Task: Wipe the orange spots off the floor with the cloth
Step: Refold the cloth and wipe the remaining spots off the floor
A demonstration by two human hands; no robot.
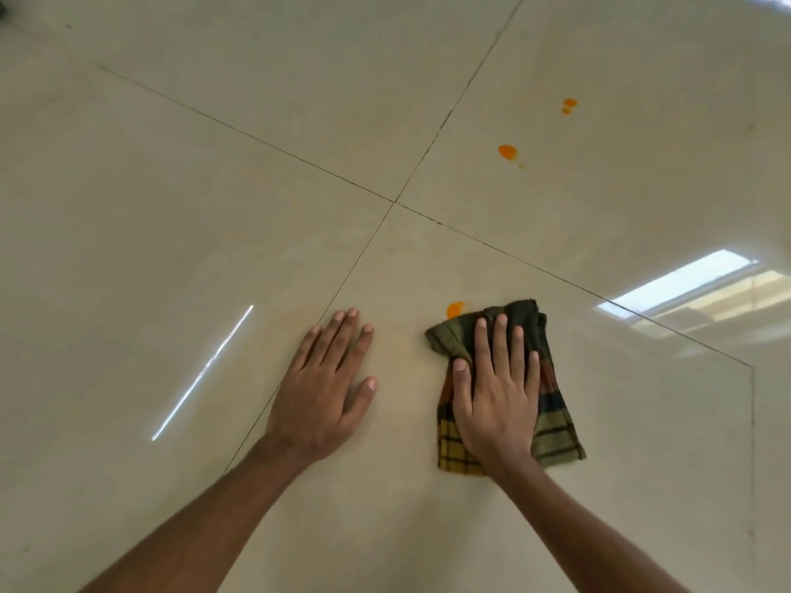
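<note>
1. Leftmost, a thin bright streak of reflected light (201, 374) lies on the glossy beige tiled floor (128, 207), well apart from both hands.
2. Next, the left hand (323, 387) rests flat on the floor with fingers spread and holds nothing; its palm lies across a dark grout line (355, 263) that runs up to a four-tile crossing.
3. Between the hands is a bare stretch of tile, with a faint yellowish smear near the left hand.
4. Just above the cloth's upper left corner sits the nearest orange spot (454, 309); the cloth edge touches or partly covers it.
5. The right hand (496, 391) presses flat, fingers open, on the checked cloth (552, 404), pinning it to the floor rather than gripping it; the cloth is green, yellow and dark.
6. Farther away, on the tile beyond the crossing, lie a larger orange spot (507, 151) and a small pair of orange spots (568, 105), with nothing lying between them and the cloth.
7. Rightmost, a window reflection (685, 288) shines on the floor.
</note>
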